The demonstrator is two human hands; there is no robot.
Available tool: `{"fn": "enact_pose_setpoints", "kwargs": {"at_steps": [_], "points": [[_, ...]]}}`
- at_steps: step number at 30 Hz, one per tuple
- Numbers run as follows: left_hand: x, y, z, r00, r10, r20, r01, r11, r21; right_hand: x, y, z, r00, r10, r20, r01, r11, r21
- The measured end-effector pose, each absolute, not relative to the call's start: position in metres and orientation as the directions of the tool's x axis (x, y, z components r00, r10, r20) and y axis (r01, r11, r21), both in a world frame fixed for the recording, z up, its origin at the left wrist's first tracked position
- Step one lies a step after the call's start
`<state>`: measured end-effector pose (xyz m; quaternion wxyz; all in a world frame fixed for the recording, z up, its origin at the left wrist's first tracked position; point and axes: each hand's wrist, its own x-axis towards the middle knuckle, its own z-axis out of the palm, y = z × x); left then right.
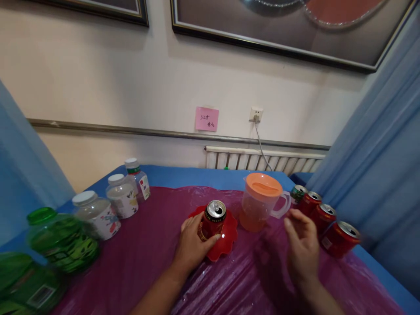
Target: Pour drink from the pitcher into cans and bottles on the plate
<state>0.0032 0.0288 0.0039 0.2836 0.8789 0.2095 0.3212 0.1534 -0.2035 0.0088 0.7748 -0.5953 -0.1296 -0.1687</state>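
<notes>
My left hand (193,243) is wrapped round a red drink can (212,221) with a black rim band and an opened top. The can stands upright over a red scalloped plate (229,240); whether its base rests on the plate is hidden. To the right of it is a clear plastic pitcher (251,208) with an orange lid (263,184) and some orange-tinted liquid low inside. Close by the pitcher's handle (282,205), my right hand (303,245) is raised with its fingers curled and slightly blurred. Thumb and fingers stay apart, and nothing shows between them.
Several drink cans (339,239) line the table's right side. Along the left stand white-capped clear jars (96,214) and green plastic bottles (62,240). Purple plastic sheeting (141,262) covers the blue tablecloth (170,175). Behind are a radiator (236,159) and a wall socket (256,114).
</notes>
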Motion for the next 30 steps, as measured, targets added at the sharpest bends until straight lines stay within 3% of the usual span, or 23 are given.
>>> {"fn": "enact_pose_setpoints", "kwargs": {"at_steps": [6, 11, 19, 26, 30], "points": [[0.002, 0.027, 0.005, 0.718, 0.486, 0.497, 0.141, -0.802, 0.581, 0.099, -0.181, -0.009, 0.843, 0.426, 0.329, 0.333, 0.068, -0.941], [0.002, 0.03, 0.004, 0.717, 0.421, 0.555, 0.081, -0.842, 0.534, 0.097, -0.149, 0.013, 0.753, 0.588, 0.295, 0.37, -0.007, -0.929], [0.007, 0.036, -0.009, 0.723, 0.297, 0.624, -0.034, -0.886, 0.462, 0.087, -0.118, 0.028, 0.772, 0.553, 0.313, 0.389, -0.022, -0.921], [0.008, 0.03, -0.006, 0.801, 0.211, 0.561, -0.119, -0.862, 0.493, 0.097, -0.155, 0.023, 0.828, 0.417, 0.375, 0.425, -0.029, -0.905], [0.007, 0.032, -0.003, 0.768, 0.243, 0.592, -0.099, -0.869, 0.484, 0.113, -0.218, 0.014, 0.888, 0.263, 0.378, 0.419, -0.119, -0.9]]}}
